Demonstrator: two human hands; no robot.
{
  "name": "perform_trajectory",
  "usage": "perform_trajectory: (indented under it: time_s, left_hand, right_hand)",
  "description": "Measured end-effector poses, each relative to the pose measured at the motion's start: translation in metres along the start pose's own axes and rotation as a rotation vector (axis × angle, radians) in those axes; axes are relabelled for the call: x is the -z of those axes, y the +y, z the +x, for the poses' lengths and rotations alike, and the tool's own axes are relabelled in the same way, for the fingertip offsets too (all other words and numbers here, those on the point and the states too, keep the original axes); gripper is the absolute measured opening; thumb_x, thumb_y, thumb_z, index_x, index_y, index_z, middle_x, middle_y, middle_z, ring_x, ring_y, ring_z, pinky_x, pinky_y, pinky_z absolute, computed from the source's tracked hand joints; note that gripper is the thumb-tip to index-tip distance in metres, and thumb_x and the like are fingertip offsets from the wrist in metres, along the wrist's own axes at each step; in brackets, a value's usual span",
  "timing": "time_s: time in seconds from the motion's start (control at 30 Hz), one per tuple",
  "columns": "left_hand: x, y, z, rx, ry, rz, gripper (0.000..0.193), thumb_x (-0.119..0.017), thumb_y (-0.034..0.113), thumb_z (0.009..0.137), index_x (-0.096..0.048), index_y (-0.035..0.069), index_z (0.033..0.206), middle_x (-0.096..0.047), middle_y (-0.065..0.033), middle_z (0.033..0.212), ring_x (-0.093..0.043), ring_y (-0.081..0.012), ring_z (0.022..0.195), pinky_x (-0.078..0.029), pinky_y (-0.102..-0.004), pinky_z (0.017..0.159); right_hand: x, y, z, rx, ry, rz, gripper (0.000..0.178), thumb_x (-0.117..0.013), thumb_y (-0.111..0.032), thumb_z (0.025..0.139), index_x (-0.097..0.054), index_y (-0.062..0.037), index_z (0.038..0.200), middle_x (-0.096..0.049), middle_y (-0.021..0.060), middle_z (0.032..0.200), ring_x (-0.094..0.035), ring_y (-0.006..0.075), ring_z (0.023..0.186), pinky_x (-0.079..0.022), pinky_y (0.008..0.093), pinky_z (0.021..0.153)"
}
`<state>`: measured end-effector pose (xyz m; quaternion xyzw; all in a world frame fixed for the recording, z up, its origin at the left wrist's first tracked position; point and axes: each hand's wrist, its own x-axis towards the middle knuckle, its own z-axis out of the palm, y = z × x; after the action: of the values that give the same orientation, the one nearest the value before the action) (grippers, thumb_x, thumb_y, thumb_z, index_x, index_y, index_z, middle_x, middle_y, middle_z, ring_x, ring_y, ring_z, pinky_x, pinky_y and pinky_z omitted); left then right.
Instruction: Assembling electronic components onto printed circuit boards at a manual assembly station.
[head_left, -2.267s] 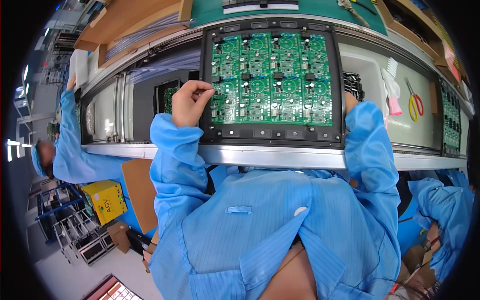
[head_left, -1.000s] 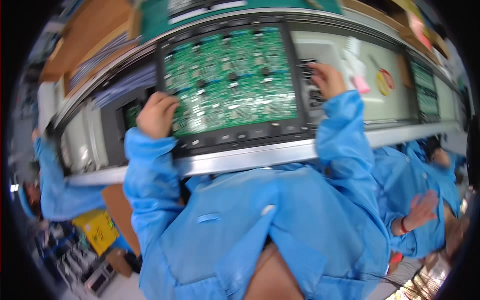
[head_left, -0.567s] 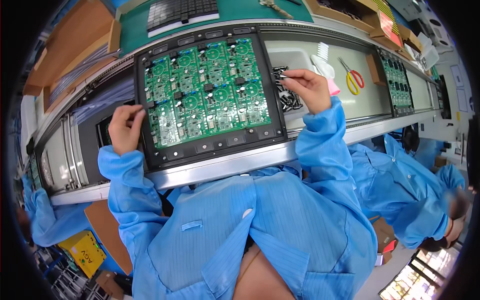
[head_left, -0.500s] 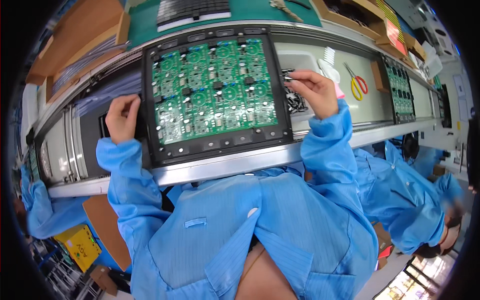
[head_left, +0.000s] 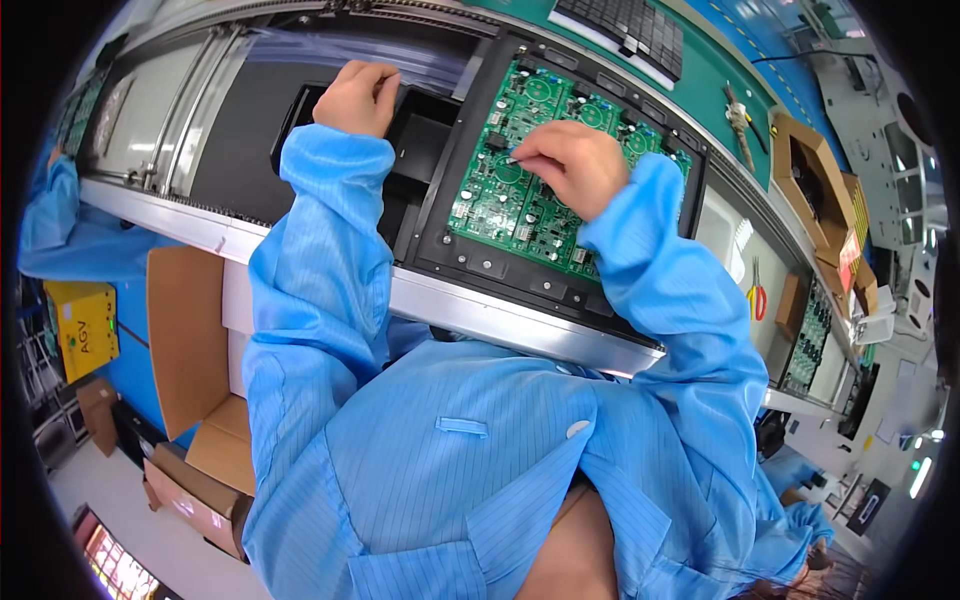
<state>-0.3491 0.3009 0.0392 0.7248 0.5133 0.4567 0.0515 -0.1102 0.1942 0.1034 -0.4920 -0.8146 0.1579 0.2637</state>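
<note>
A panel of green circuit boards (head_left: 500,205) lies in a black frame (head_left: 470,262) on the conveyor line in front of me. Over the upper left part of the panel, my right hand (head_left: 578,165) has its thumb and forefinger pinched on a small electronic component (head_left: 514,160), of which only a tip shows. My left hand (head_left: 358,97) is beside the panel's left side, above a black tray (head_left: 425,135). Its fingers are curled together, and whatever they may hold is hidden.
A metal rail (head_left: 480,312) runs along the near edge. Right of the frame are a white bin (head_left: 714,232), a white brush (head_left: 740,245) and red-and-yellow scissors (head_left: 757,295). A black gridded tray (head_left: 625,38) sits on the green surface behind. Cardboard boxes (head_left: 185,335) stand at lower left.
My right hand has gone from the bin of small black parts leftward to above the circuit boards. My left hand has left the frame's edge for the black tray. The view has turned left.
</note>
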Motion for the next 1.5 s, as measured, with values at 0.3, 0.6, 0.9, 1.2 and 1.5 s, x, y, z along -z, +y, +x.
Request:
perform_trajectory:
  time_s: [0.3, 0.6, 0.9, 1.2, 1.5]
  left_hand:
    - [-0.004, 0.002, 0.001, -0.047, -0.002, 0.032, 0.005, -0.065, 0.012, 0.075, -0.067, 0.013, 0.080, -0.061, 0.0050, 0.078, -0.057, -0.0144, 0.058, -0.046, -0.0232, 0.055]
    - [-0.003, 0.002, 0.001, -0.035, -0.041, 0.071, 0.006, -0.065, 0.015, 0.075, -0.067, 0.014, 0.081, -0.061, 0.0060, 0.079, -0.058, -0.0150, 0.059, -0.047, -0.0238, 0.055]
    - [-0.002, 0.002, 0.000, -0.062, -0.028, 0.067, 0.005, -0.066, 0.012, 0.076, -0.067, 0.011, 0.081, -0.058, 0.0047, 0.073, -0.052, -0.0111, 0.056, -0.043, -0.0215, 0.054]
    - [-0.004, 0.001, 0.002, -0.063, -0.078, 0.023, 0.007, -0.065, 0.016, 0.075, -0.067, 0.014, 0.081, -0.061, 0.0054, 0.079, -0.058, -0.0163, 0.059, -0.046, -0.0250, 0.055]
    - [0.001, -0.010, 0.001, -0.124, -0.192, -0.048, 0.006, -0.064, 0.011, 0.077, -0.065, 0.009, 0.082, -0.057, 0.0003, 0.074, -0.052, -0.0151, 0.056, -0.042, -0.0238, 0.054]
  right_hand:
    - [-0.023, 0.005, 0.015, 0.114, -0.013, -0.255, 0.009, -0.064, -0.006, 0.071, -0.065, -0.0115, 0.078, -0.063, -0.0033, 0.084, -0.058, 0.0158, 0.075, -0.048, 0.0258, 0.063]
    - [-0.024, -0.001, 0.015, 0.174, -0.012, -0.395, 0.010, -0.065, -0.006, 0.070, -0.065, -0.0124, 0.077, -0.062, -0.0061, 0.083, -0.057, 0.0144, 0.074, -0.048, 0.0256, 0.060]
    - [-0.026, -0.010, 0.019, 0.112, -0.099, -0.503, 0.009, -0.064, -0.008, 0.070, -0.064, -0.0130, 0.076, -0.062, -0.0046, 0.080, -0.057, 0.0157, 0.074, -0.048, 0.0268, 0.061]
    - [-0.029, -0.015, 0.025, -0.019, -0.209, -0.594, 0.007, -0.060, -0.009, 0.072, -0.064, -0.0128, 0.076, -0.061, -0.0018, 0.077, -0.058, 0.0194, 0.077, -0.048, 0.0310, 0.063]
    - [-0.018, -0.037, -0.002, 0.020, 0.079, -0.433, 0.012, -0.064, -0.017, 0.071, -0.055, -0.0125, 0.078, -0.056, 0.0014, 0.085, -0.056, 0.0198, 0.074, -0.047, 0.0311, 0.062]
